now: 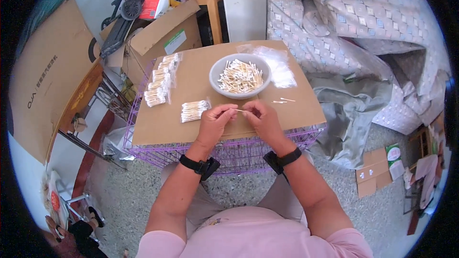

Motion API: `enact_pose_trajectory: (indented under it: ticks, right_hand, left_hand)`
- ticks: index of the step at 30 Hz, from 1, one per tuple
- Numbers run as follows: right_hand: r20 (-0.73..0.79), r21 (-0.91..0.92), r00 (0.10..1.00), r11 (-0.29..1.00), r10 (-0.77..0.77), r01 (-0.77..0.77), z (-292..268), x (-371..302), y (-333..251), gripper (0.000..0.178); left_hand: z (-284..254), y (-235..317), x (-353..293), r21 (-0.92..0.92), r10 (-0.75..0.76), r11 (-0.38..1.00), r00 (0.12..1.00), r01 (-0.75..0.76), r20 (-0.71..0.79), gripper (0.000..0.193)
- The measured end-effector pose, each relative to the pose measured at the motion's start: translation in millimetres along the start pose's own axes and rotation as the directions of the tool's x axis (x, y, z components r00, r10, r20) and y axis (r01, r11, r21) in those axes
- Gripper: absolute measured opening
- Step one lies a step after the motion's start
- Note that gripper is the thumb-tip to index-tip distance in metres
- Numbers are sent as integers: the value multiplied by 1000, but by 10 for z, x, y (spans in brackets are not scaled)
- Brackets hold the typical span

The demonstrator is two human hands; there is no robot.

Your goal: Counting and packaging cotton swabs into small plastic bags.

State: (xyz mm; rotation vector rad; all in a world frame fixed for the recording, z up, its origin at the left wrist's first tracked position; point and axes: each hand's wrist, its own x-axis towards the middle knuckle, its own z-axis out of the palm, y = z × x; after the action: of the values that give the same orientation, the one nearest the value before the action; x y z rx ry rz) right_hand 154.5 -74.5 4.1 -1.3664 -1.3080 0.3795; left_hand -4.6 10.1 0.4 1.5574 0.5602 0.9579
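Note:
Between both hands, just in front of the bowl, a single cotton swab is held level by its two ends. My left hand pinches one end, and my right hand pinches the other. Behind them a grey bowl is heaped with loose cotton swabs. Left of my left hand lies a clear bag of swabs. Farther left, several filled bags overlap in a row. A few loose swabs rest to the right of my right hand.
Clear plastic bags lie at the cardboard sheet's far right. The sheet covers a purple wire cage. Open cartons stand behind left, patterned padded fabric behind right. Another person's foot shows at lower left.

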Motion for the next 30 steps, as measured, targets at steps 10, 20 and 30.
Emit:
enact_pose_trajectory:
  ticks: [10, 20, 30]
  right_hand:
    - [64, -61, 990, 990, -124, 128, -22, 1, 28, 11]
    - [6, -9, 979, 979, -204, 204, -11, 13, 60, 11]
    - [-30, 39, 999, 998, -42, 43, -18, -32, -2, 9]
  left_hand:
    - [-5, 11, 0, -7, -18, 1000, 1000, 18, -9, 18]
    - [9, -9, 11, -44, 4, 999, 1000, -4, -16, 19]
    - [-21, -14, 9, -107, -69, 992, 997, 72, 30, 26]
